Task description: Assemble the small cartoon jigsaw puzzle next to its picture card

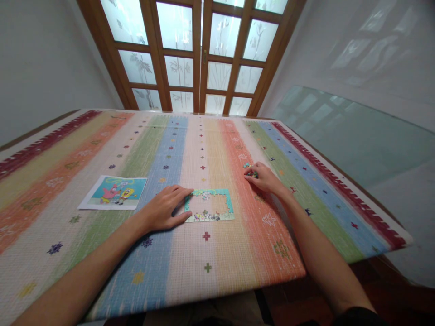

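A jigsaw puzzle (230, 204) lies flat on the table with its rectangular border joined and tablecloth showing through the middle. A few pieces fill parts of its top and bottom rows. My left hand (166, 207) rests at the puzzle's left edge, thumb and fingers apart, fingertips touching the border. To the right and farther back, my right hand (262, 177) has its fingers curled in over a small pile of loose puzzle pieces (247, 165). Thumb and forefinger close around a piece there; the hand partly covers the pile.
A printed cartoon picture (117, 192) on white paper lies left of the puzzle. Beneath everything is a striped tablecloth (193, 267) whose near edge is close to my body. Beyond the table stand wooden doors with frosted panes (180, 68). A glass panel (356, 127) leans at the right wall.
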Tool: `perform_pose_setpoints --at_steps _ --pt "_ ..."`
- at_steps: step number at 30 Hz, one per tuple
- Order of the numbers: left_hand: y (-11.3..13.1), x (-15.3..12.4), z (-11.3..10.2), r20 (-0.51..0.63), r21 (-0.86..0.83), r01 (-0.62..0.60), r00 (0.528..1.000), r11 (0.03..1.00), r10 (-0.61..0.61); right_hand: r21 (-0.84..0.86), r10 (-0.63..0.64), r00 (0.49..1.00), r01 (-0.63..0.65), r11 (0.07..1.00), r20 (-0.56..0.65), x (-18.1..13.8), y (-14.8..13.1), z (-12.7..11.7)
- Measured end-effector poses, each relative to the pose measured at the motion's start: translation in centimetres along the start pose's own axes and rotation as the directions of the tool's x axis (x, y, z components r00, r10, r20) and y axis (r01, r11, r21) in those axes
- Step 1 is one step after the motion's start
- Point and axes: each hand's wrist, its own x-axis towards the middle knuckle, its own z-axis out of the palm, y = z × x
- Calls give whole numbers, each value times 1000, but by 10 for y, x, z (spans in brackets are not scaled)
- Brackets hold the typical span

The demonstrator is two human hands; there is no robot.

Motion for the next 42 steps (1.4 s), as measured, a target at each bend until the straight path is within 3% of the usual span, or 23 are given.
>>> perform_pose_setpoints --at_steps 13,18,22,29,32,42 --pt "1 0 0 -1 1 -2 1000 1000 2 -18 16 1000 -16 1000 14 3 1 -3" --pt "-1 0 2 -6 13 -16 1000 1000 16 212 114 993 -108 971 -18 1 -14 -14" --pt "-2 0 3 -17 9 -30 999 1000 31 492 55 998 -52 869 9 -2 -42 -13" --pt "0 0 1 -1 0 4 1000 1000 -4 720 -61 968 -140 679 245 -12 -95 13" --pt "1 0 0 3 -4 2 1000 1000 -2 705 -113 956 -116 700 269 -16 -109 18" --pt "1 0 1 -11 -2 -6 1000 1000 5 570 -178 971 56 819 161 -20 -124 24"
